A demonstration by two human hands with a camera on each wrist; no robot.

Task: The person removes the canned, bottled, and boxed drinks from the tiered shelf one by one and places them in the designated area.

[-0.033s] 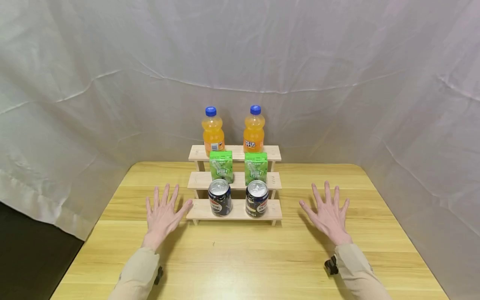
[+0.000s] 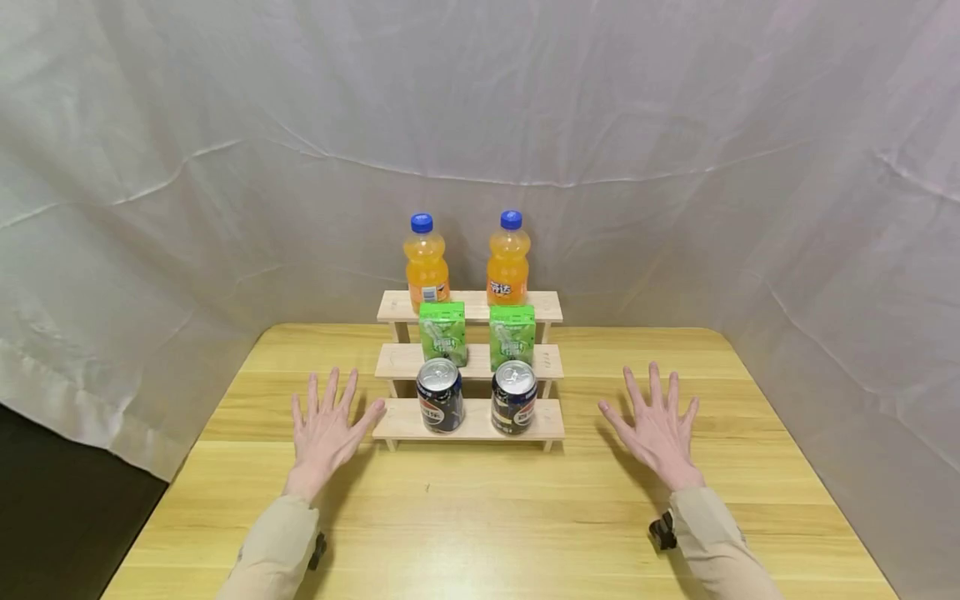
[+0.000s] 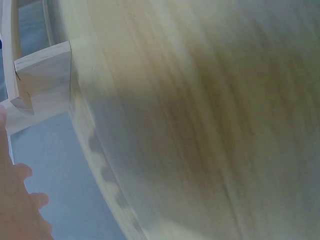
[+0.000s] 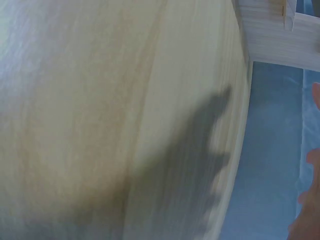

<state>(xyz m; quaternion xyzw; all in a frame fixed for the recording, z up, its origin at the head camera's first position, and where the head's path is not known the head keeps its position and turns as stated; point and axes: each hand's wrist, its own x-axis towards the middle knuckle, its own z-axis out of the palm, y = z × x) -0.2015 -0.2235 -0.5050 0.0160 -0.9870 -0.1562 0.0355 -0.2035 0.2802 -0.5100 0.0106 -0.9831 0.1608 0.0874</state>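
My left hand [image 2: 324, 435] is held over the table to the left of a three-tier wooden stand [image 2: 476, 423], fingers spread and straight, holding nothing. On the other side my right hand [image 2: 660, 429] is spread the same way, also without anything in it. Two dark soda cans [image 2: 441, 404] stand on the lowest step. Behind them, the middle step carries two green drink cartons [image 2: 512, 333]. Two orange soda bottles [image 2: 508, 260] with blue caps are upright on the top step. In the left wrist view, fingers [image 3: 35, 200] show at the left edge, below the stand's side [image 3: 45, 75].
The wooden table [image 2: 480, 517] has its back edge just behind the stand. Grey cloth [image 2: 480, 100] hangs behind and along both sides. A dark area [image 2: 60, 500] lies past the table's left edge. In the right wrist view, a hand shadow [image 4: 185, 155] falls on the tabletop.
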